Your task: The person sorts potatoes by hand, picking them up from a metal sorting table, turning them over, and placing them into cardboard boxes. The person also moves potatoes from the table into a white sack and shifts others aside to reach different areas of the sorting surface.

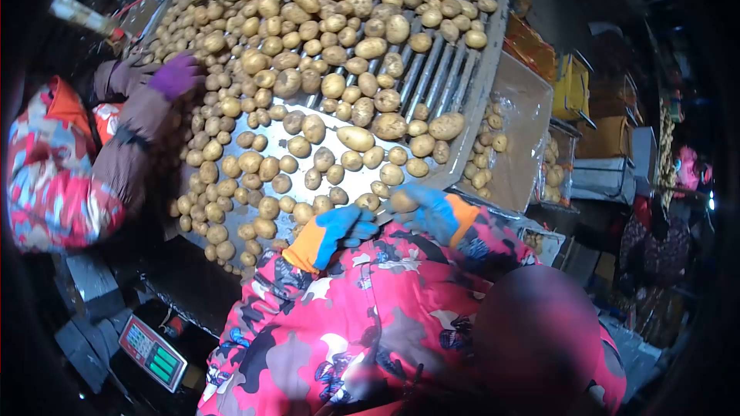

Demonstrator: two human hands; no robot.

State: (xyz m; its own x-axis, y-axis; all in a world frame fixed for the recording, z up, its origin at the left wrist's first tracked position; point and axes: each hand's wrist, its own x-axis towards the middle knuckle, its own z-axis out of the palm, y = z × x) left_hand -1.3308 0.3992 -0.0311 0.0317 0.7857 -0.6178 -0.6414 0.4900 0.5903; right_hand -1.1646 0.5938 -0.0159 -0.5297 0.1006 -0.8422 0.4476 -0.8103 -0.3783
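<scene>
At the far left, well apart from the grip, is a co-worker in a pink, blue and white patterned jacket (65, 185) with a dull mauve sleeve cover (146, 117). The co-worker's hand in a purple glove (176, 75) reaches to the near edge of the potatoes. Nearer the wearer, left of and below the grip, sits a weighing scale with a red-and-white panel and green displays (153, 353).

Loose, round to oval, yellow-brown potatoes (264, 208) spread left of and beyond both hands, over a smooth, shiny metal plate (339, 160). The left hand, in a blue glove with an orange cuff (339, 233), is at the plate's near edge, close to the wearer's pink camouflage jacket (347, 300); its fingers point toward the right hand, but whether they hold anything cannot be told.

The right hand, in a matching blue glove with an orange cuff (420, 212), is just beside it, gripping a dull brown potato (403, 201) between its fingers and thumb. Beyond this grip, parallel metal rollers (438, 69) carry more potatoes.

Right of the grip, across a metal side rail (479, 92), stands an open cardboard box lined with clear plastic (518, 123), with potatoes inside. Farther right and beyond is a yellow crate (571, 87).
</scene>
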